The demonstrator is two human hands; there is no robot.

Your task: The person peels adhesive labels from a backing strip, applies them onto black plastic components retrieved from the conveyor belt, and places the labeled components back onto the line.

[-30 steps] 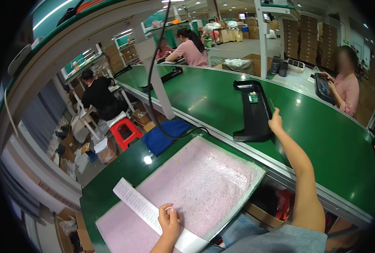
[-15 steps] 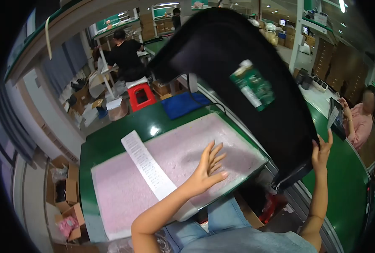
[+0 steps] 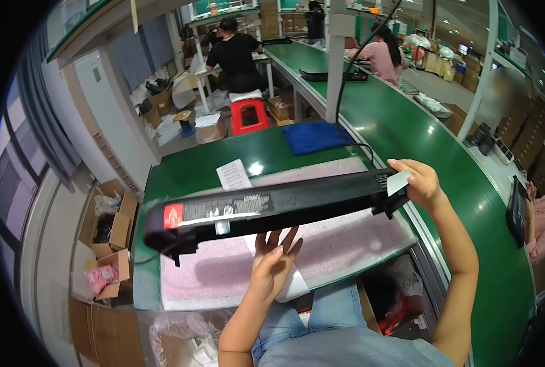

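A long black plastic part point(image 3: 321, 192) hangs edge-on above a pink foam pad point(image 3: 358, 235). On its side are a black printed label with a red end point(image 3: 173, 215) and a small clear tab. My right hand point(image 3: 420, 183) grips its right end, with a small white label point(image 3: 397, 182) at the fingers. My left hand point(image 3: 272, 266) is below the part's middle, palm up, fingers spread; its fingertips reach the lower edge, and whether they touch cannot be told. A strip of printed white labels point(image 3: 234, 174) lies on the pad, partly hidden behind the part.
A blue cloth point(image 3: 318, 137) and a black cable lie on the green table point(image 3: 193, 159). The green conveyor point(image 3: 444, 144) runs along the right. Co-workers sit at back left, behind and at right, one holding a black part point(image 3: 516, 211). Cardboard boxes point(image 3: 122, 226) stand at left.
The black part has swung from upright at the right to roughly level over the pad, its labelled side now showing. My left hand has moved down-left beneath it. The view has shifted right.
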